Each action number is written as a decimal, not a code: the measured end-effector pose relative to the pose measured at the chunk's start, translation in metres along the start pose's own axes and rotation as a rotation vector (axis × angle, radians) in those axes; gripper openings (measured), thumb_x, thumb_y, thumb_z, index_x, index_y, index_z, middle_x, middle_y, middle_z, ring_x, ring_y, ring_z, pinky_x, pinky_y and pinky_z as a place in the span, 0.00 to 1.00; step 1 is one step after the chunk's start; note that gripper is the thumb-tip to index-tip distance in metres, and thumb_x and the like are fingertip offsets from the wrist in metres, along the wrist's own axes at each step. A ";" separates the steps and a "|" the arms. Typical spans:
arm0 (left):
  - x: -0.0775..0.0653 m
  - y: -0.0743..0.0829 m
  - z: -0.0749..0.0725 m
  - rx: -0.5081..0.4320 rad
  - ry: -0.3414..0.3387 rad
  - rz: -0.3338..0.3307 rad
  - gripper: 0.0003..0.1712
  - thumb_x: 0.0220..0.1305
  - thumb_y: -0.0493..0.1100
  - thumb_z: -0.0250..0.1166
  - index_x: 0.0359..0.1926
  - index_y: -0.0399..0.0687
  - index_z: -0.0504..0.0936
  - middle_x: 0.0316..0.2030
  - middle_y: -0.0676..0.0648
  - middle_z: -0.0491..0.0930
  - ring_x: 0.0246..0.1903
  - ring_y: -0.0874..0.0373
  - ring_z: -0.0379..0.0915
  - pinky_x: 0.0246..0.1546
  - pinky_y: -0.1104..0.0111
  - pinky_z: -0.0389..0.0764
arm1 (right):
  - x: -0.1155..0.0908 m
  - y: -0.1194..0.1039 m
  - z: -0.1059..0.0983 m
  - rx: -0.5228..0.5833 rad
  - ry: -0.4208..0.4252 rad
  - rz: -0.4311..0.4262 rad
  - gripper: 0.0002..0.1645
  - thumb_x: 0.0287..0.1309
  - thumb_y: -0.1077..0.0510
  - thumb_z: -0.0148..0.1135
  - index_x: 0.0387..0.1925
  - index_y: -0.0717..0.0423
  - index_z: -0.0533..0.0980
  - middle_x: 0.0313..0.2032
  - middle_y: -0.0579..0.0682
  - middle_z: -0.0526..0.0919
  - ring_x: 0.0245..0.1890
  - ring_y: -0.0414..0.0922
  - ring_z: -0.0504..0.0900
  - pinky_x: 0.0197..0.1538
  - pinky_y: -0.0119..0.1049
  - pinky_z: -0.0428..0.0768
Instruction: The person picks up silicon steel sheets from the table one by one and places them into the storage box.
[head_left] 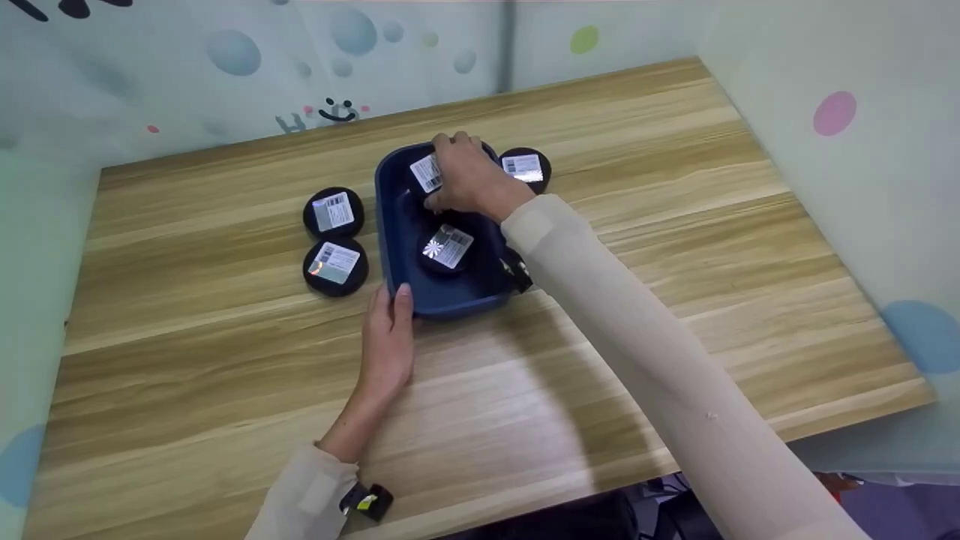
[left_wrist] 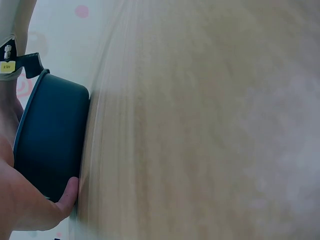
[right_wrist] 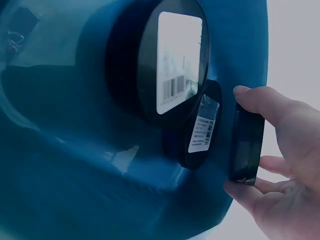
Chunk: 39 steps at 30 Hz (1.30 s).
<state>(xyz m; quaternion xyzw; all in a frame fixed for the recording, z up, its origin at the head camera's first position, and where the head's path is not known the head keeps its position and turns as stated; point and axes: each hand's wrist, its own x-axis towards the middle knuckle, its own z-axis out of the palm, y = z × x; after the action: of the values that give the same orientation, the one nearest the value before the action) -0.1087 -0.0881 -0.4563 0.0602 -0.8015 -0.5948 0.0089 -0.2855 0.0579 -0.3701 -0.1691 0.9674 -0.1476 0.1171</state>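
Note:
A dark blue rectangular bin (head_left: 390,247) stands on the table. My right hand (head_left: 469,176) reaches over its far end, pinching a black round container (right_wrist: 246,145) between thumb and fingers. In the right wrist view a labelled black round container (right_wrist: 172,60) is close to the camera, inside the bin, with a second one (right_wrist: 202,127) behind it. From the head, one label (head_left: 426,174) shows beside my right fingers, partly covered by the hand. My left hand (head_left: 388,337) rests against the bin's near left corner, fingers fairly straight; one fingertip lies low on the wall in the left wrist view.
Left of the bin, two labelled black round containers (head_left: 334,214) lie side by side on the wooden table (head_left: 210,322). Another container (head_left: 525,171) sits just right of the bin's far end. Patterned walls (head_left: 405,52) border the table at the back and sides.

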 end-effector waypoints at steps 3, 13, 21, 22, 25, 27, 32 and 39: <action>0.000 0.000 0.000 -0.002 -0.002 0.002 0.25 0.81 0.46 0.45 0.70 0.38 0.67 0.61 0.36 0.71 0.62 0.48 0.69 0.63 0.55 0.74 | 0.001 -0.001 -0.003 -0.013 -0.012 0.012 0.51 0.57 0.44 0.71 0.71 0.63 0.57 0.64 0.63 0.68 0.66 0.56 0.66 0.71 0.45 0.68; -0.001 -0.001 -0.001 0.003 0.006 -0.002 0.25 0.81 0.46 0.45 0.69 0.38 0.68 0.61 0.37 0.71 0.61 0.48 0.70 0.62 0.54 0.76 | 0.004 -0.001 -0.003 -0.018 -0.059 0.016 0.50 0.59 0.44 0.69 0.71 0.64 0.57 0.65 0.63 0.67 0.67 0.57 0.65 0.71 0.47 0.68; -0.002 -0.001 -0.002 0.017 0.006 0.016 0.25 0.80 0.47 0.46 0.70 0.38 0.68 0.60 0.36 0.71 0.59 0.48 0.68 0.65 0.55 0.71 | 0.006 -0.005 -0.003 -0.029 -0.109 0.040 0.54 0.60 0.42 0.68 0.74 0.64 0.52 0.69 0.63 0.63 0.71 0.57 0.61 0.73 0.47 0.65; -0.002 -0.001 -0.002 0.014 0.004 0.016 0.26 0.80 0.47 0.45 0.70 0.38 0.67 0.60 0.36 0.71 0.60 0.48 0.68 0.66 0.55 0.70 | 0.006 -0.005 -0.003 -0.030 -0.113 0.042 0.54 0.60 0.42 0.68 0.74 0.64 0.51 0.70 0.64 0.62 0.72 0.57 0.60 0.74 0.47 0.65; -0.002 0.000 -0.003 0.008 0.002 0.015 0.26 0.81 0.47 0.45 0.70 0.39 0.67 0.61 0.36 0.71 0.61 0.48 0.68 0.66 0.55 0.70 | 0.006 -0.005 -0.001 -0.038 -0.123 0.047 0.56 0.60 0.43 0.68 0.75 0.65 0.49 0.72 0.65 0.59 0.73 0.57 0.59 0.75 0.46 0.63; -0.002 0.000 -0.003 0.012 0.004 0.014 0.26 0.81 0.47 0.45 0.70 0.39 0.67 0.61 0.36 0.71 0.62 0.48 0.67 0.67 0.55 0.70 | 0.006 -0.005 0.000 -0.040 -0.129 0.052 0.58 0.60 0.43 0.68 0.76 0.66 0.47 0.73 0.65 0.57 0.74 0.58 0.58 0.76 0.46 0.62; -0.002 0.000 -0.002 0.018 0.004 0.002 0.26 0.80 0.48 0.45 0.70 0.39 0.68 0.61 0.37 0.71 0.61 0.48 0.68 0.66 0.54 0.71 | 0.005 -0.002 0.004 -0.046 -0.125 0.055 0.58 0.59 0.44 0.69 0.75 0.66 0.48 0.72 0.66 0.58 0.73 0.58 0.58 0.76 0.47 0.62; -0.002 0.002 -0.002 0.027 -0.009 -0.002 0.27 0.81 0.49 0.45 0.72 0.41 0.66 0.63 0.37 0.70 0.65 0.48 0.65 0.71 0.53 0.66 | 0.003 -0.001 0.006 -0.042 -0.143 0.084 0.56 0.59 0.44 0.69 0.74 0.66 0.49 0.71 0.66 0.59 0.72 0.59 0.61 0.76 0.47 0.63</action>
<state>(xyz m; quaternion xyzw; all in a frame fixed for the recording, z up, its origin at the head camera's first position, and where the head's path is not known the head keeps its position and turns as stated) -0.1072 -0.0897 -0.4538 0.0585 -0.8096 -0.5841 0.0039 -0.2863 0.0541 -0.3754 -0.1406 0.9657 -0.1099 0.1885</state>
